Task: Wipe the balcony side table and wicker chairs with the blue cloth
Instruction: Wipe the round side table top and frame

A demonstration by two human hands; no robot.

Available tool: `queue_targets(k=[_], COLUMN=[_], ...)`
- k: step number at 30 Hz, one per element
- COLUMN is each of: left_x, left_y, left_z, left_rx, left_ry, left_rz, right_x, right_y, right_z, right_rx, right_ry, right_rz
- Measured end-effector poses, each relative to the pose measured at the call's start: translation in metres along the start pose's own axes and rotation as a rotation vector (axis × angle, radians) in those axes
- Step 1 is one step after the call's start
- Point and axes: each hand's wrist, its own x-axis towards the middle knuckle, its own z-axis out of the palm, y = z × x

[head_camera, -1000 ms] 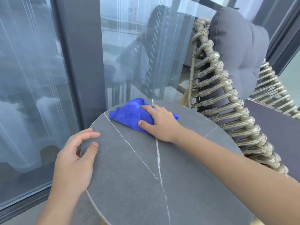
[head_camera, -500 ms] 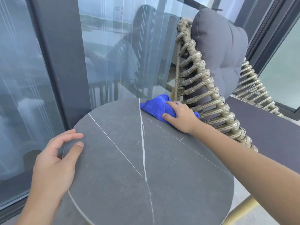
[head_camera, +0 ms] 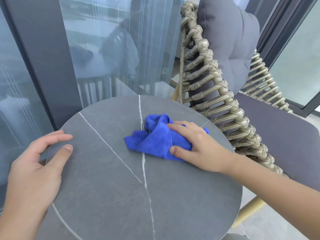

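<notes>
We judge the blue cloth [head_camera: 155,141] to be soft, light and limp, bunching into folds as it slides, so we do best to press it flat under the palm, not to pinch a corner. It lies on the grey round surface [head_camera: 107,187], toward the far right part, just under and ahead of our right hand [head_camera: 195,146]. The right fingers [head_camera: 180,126] lie spread and nearly flat on top of the cloth, with the thumb pinning its near edge; they press it, not clutch it. Our left hand [head_camera: 36,167] rests on the left rim of the surface, its fingers loosely open and curled, the thumb flat on the stone, holding nothing. The wicker chair [head_camera: 216,94] stands just beyond the right fingers, not yet touched by the cloth
</notes>
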Motion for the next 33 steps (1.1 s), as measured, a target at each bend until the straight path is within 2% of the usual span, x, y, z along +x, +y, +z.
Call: queue_targets(k=[9,17,27,33], left_x=[0.008,0.006,0.007,0.0], left_y=[-0.008,-0.009,0.0,0.011], left_z=[0.001,0.001,0.006,0.012], left_rx=[-0.03,-0.058,-0.118,-0.161], left_ry=[-0.031,-0.016,-0.059,-0.053], left_rz=[0.036,0.041,0.014,-0.039], right_x=[0.082,0.03,-0.112,-0.136], right_y=[0.09,0.079,0.006,-0.026], right_z=[-0.028,-0.03,-0.028,-0.019], right_rx=[-0.058,-0.031,-0.035,-0.031], right_ry=[0.072,0.045,0.031,-0.017], right_rz=[0.35,0.263,0.121,-0.005])
